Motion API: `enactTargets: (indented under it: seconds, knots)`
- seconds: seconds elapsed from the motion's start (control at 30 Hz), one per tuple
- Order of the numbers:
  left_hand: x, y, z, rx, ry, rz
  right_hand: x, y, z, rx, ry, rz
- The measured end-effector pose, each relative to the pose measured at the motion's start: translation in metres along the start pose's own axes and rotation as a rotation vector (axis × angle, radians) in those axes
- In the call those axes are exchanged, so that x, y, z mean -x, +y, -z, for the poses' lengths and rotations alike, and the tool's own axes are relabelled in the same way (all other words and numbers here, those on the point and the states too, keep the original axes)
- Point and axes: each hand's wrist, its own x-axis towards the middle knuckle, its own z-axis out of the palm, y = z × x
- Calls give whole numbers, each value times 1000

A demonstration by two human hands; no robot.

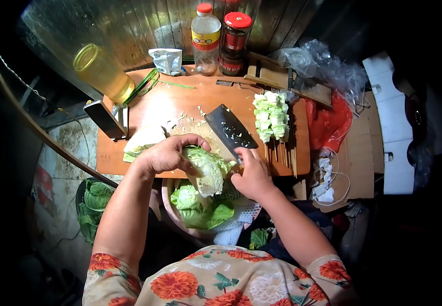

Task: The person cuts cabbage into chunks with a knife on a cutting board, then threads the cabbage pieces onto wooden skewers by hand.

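My left hand (167,153) is closed on a cut piece of cabbage (204,171), its pale inner side turned toward me, above the near edge of the board. To the right, my right hand (253,173) has thumb and fingers apart, beside the handle end of a cleaver (231,127). The cleaver's dark blade lies flat on the board with cabbage scraps on it. Whether the fingers touch the handle is hard to tell. Another cabbage piece (144,140) rests left of my left hand. Loose leaves (200,209) lie in a pink basin (169,204) below.
Skewered cabbage (271,116) lies on the right of the wooden board (302,153), beside bare sticks. A phone (103,120) stands at left near a jar of yellow liquid (106,76). A bottle (205,43) and red-lidded jars (235,35) stand behind. Whole cabbages (97,195) sit lower left.
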Motion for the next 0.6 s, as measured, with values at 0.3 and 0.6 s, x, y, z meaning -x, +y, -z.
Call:
enactTargets:
  seconds: [0.3,0.6]
  knots:
    - [-5,-7,6,69,-78,61,1,-2,-2,-6,-334,-28]
    - [-30,-23,13,-18,197,96,16,1,-8,116,-148,129]
